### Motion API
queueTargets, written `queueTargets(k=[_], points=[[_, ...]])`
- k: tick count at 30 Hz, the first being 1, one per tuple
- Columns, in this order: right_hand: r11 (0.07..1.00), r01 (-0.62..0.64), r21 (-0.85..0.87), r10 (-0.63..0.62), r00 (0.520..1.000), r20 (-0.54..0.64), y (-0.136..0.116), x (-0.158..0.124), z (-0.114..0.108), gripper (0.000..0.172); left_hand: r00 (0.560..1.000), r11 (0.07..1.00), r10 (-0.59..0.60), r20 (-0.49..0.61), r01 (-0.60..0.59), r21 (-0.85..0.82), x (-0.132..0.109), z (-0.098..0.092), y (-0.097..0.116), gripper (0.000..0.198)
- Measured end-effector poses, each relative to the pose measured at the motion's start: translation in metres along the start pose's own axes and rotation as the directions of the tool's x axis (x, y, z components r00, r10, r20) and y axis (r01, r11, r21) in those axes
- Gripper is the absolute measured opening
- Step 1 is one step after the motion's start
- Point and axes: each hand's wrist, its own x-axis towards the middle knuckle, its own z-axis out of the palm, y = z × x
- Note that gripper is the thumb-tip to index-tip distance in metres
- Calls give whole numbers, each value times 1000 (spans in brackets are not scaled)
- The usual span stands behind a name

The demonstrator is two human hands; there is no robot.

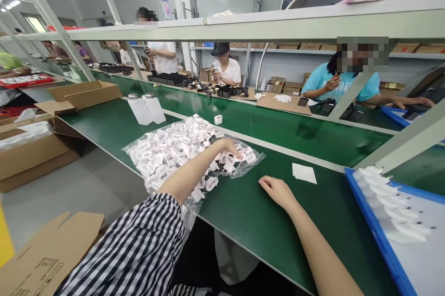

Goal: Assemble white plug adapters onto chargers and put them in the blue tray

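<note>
parts [174, 150] in a bag [139, 148]: left hand [229, 148] curls among them, grip unclear; right hand [276, 189] lies flat, fingers apart, on worktop [264, 231].

On the near table [250, 212] a bag of small plugs [174, 150] lies to the left, the left hand [229, 148] on its right end; the right hand [276, 190] lies flat on the table just right of the bag; a paper square [304, 173] sits beyond that hand; a tray [373, 222] holding a row of plugs [385, 198] stands far right; two bottles [146, 108] stand behind the bag; a belt [295, 129] runs behind the table, with workers [226, 71] seated across it.
</note>
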Motion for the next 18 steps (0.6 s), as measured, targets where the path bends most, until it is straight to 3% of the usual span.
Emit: queueTargets(k=[2,5,9,13,16,18], points=[[994,-49,99,51,999,-19,1,-1,0,19,999,997,-42,35,40,62,-11,0,-1,83],[905,-239,353,267,963,-32,0,10,3,19,995,985,-85,53,76,156,-27,4,-6,69],[763,-397,510,432,900,55,-3,50,9,28,998,986,-55,21,51,160,-42,20,-8,58],[674,-433,599,480,873,91,-8,96,11,22,986,985,-42,-163,69,161,-62,29,-7,55],[628,-373,683,460,886,61,-13,118,4,20,915,980,29,-402,52,190,-103,31,-14,54],[598,-293,746,418,908,22,-18,127,-2,17,869,967,139,-474,-16,255,-138,43,-27,56]])
